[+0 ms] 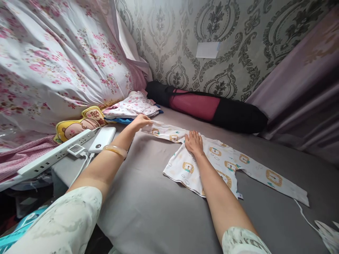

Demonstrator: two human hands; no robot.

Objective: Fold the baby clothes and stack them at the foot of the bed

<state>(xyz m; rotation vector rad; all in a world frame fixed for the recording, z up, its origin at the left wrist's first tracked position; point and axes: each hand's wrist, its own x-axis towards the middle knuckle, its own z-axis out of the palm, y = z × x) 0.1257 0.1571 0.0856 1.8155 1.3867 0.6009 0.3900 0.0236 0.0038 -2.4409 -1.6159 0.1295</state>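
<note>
A small white long-sleeved shirt (174,169) with a lion print lies spread on the grey bed sheet (143,197), its sleeves stretched to both sides. At the cuff of its left-hand sleeve, my left hand (141,121) has its fingers closed on the fabric. My right hand (194,142) rests flat on the shirt near the shoulder, fingers extended and pressing the cloth. The other sleeve (274,178) reaches out to the right, untouched. A bracelet circles my left wrist.
Left of my arm are a power strip (55,155), a plugged-in charger (77,150), a white power bank (103,139) and a yellow pig cushion (71,130). Folded clothes (132,106) and a long black-and-red bag (196,106) lie along the wall. A white cord (304,217) runs at right.
</note>
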